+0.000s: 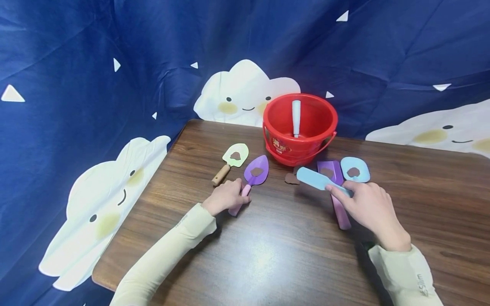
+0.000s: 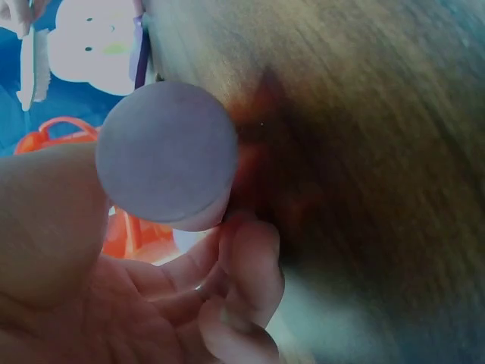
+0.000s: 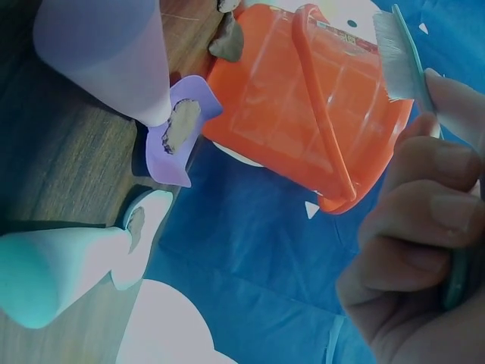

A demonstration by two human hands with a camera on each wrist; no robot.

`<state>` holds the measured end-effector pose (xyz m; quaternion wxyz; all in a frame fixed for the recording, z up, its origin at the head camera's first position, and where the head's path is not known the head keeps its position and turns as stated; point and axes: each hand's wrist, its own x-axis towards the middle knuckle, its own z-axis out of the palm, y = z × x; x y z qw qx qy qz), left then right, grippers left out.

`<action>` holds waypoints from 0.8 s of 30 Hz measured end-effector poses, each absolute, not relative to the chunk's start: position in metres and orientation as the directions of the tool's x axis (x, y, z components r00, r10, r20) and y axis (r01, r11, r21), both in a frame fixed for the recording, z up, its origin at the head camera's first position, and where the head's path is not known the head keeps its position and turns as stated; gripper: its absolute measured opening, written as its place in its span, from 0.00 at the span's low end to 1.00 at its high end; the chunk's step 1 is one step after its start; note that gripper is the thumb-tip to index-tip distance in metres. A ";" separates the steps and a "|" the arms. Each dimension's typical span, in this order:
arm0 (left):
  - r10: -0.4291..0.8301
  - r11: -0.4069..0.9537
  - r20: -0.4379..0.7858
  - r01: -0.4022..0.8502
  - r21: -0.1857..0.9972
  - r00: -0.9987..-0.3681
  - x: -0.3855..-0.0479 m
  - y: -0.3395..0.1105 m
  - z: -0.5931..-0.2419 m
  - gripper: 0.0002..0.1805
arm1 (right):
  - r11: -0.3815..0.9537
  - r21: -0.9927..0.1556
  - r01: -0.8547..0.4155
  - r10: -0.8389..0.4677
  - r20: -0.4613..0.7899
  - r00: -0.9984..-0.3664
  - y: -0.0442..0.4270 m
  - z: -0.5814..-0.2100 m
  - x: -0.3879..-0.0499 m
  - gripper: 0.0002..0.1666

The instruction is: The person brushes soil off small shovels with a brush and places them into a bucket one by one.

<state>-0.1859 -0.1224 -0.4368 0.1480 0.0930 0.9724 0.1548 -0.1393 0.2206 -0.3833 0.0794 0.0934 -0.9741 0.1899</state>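
1. Blue cloud-print cloth (image 1: 153,38) behind; brown wooden counter (image 1: 264,255) before it.
2. Red bucket (image 1: 298,148) upright on counter, ahead of and between both grips.
3. Left grip (image 1: 226,197) closed round handle of purple trowel (image 1: 262,163); blade points forward, slightly right.
4. Right grip (image 1: 367,205) curled on light-blue brush (image 1: 314,177), raised; long axis runs leftward, slightly forward.
5. Brown scrap (image 1: 292,179) on counter, left of right grip, near brush's far end.

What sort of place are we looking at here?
Perhaps a children's play corner, or a spot dressed up like one: a dark blue cloth printed with smiling clouds hangs behind a wooden table, where a red bucket stands near a small, toy-like purple shovel.
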 end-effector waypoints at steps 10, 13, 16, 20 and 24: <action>0.210 0.928 -0.264 0.107 0.358 -0.941 -0.188 -0.121 -0.438 0.14 | 0.909 -0.358 -0.214 -0.148 0.202 -0.968 0.222 -0.385 -0.138 0.30; 0.207 0.917 -0.271 0.089 0.390 -0.940 -0.190 -0.121 -0.439 0.13 | 0.909 -0.359 -0.212 -0.149 0.197 -0.969 0.222 -0.385 -0.138 0.30; 0.212 0.893 -0.289 0.065 0.445 -0.934 -0.192 -0.120 -0.439 0.12 | 0.908 -0.362 -0.211 -0.151 0.187 -0.971 0.223 -0.385 -0.138 0.29; 0.214 0.831 -0.324 -0.002 0.556 -0.922 -0.193 -0.121 -0.438 0.09 | 0.907 -0.365 -0.211 -0.155 0.179 -0.972 0.224 -0.384 -0.138 0.28; 0.195 0.760 -0.341 -0.078 0.645 -0.920 -0.191 -0.121 -0.438 0.10 | 0.907 -0.365 -0.212 -0.153 0.183 -0.971 0.224 -0.384 -0.138 0.28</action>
